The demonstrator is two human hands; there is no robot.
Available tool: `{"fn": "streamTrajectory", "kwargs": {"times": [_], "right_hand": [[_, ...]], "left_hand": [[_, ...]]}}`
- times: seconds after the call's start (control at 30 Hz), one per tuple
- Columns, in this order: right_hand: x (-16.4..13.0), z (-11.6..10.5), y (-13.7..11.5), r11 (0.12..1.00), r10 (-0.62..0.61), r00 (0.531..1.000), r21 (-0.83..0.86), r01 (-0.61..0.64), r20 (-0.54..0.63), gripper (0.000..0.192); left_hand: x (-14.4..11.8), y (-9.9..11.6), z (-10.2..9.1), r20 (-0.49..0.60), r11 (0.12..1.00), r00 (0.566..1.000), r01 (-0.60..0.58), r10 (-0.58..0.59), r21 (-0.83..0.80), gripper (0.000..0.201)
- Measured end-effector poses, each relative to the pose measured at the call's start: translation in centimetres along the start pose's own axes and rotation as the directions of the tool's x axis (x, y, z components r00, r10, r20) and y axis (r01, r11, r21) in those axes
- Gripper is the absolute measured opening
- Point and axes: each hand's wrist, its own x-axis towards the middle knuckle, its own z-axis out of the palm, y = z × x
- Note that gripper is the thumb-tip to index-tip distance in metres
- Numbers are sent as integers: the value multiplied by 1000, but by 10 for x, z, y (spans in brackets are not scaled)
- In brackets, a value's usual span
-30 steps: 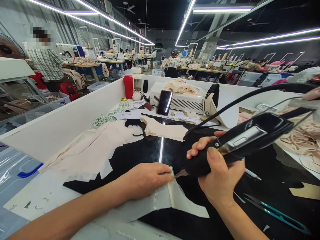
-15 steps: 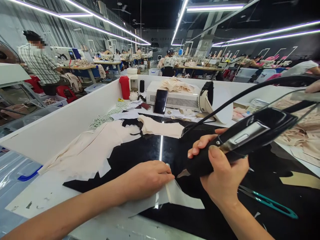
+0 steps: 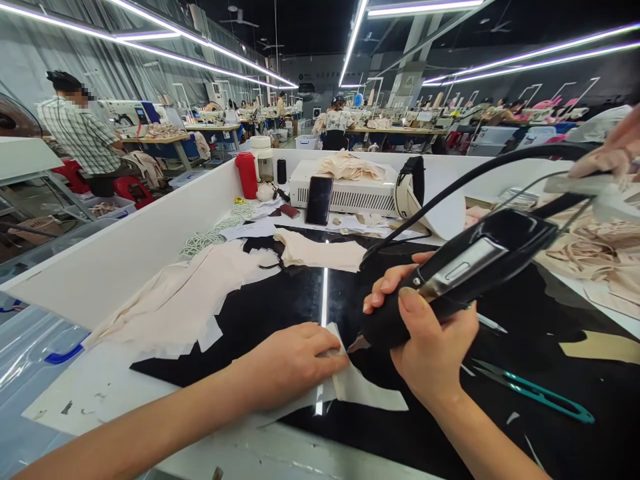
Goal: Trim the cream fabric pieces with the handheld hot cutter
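Note:
My left hand (image 3: 300,363) lies low over the black work surface, its fingers pressed together on a narrow pale fabric piece (image 3: 375,390), part of which is hidden under the palm. In my right hand (image 3: 433,337) is a black corded power tool (image 3: 465,267) with a silver plate on its side. The tool is tilted, with its rounded front end down toward the left; its tip is hidden. A small brownish scrap (image 3: 358,344) shows beside that end. Teal-handled thread snips (image 3: 550,397) lie to the right of my right wrist.
Layered pale fabric (image 3: 175,300) spreads on the left, and a folded pale piece (image 3: 323,252) lies ahead. A phone (image 3: 319,200) leans against a white vented box (image 3: 345,190). Another person's blurred hand (image 3: 613,157) is at the upper right, near the tool's cord (image 3: 480,183).
My right hand and the tool have moved slightly left. My left hand still rests on the fabric piece, with its fingers a little more apart. The other person's hand reaches farther into view.

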Motion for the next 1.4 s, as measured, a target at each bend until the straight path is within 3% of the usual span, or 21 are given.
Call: {"fn": "streamTrajectory", "kwargs": {"times": [0.43, 0.7, 0.93, 1.13, 1.4], "right_hand": [[-3, -4, -5, 1000, 6, 1000, 10, -6, -22, 41], [-10, -8, -4, 1000, 12, 1000, 26, -13, 2, 40], [-7, -6, -12, 999, 18, 1000, 33, -17, -19, 38], [-9, -15, -33, 999, -22, 999, 30, 23, -44, 40], [-19, -31, -34, 999, -16, 999, -43, 14, -48, 41]], "left_hand": [[-5, 5, 0, -33, 996, 999, -33, 36, 78, 30], [-5, 4, 0, 10, 996, 999, -38, 37, 86, 29], [-11, -1, -2, 47, 998, 999, -29, 26, 61, 28], [-3, 5, -5, -39, 1000, 999, -29, 29, 5, 27], [10, 19, 1, 64, 994, 998, 14, -7, -107, 21]]}}
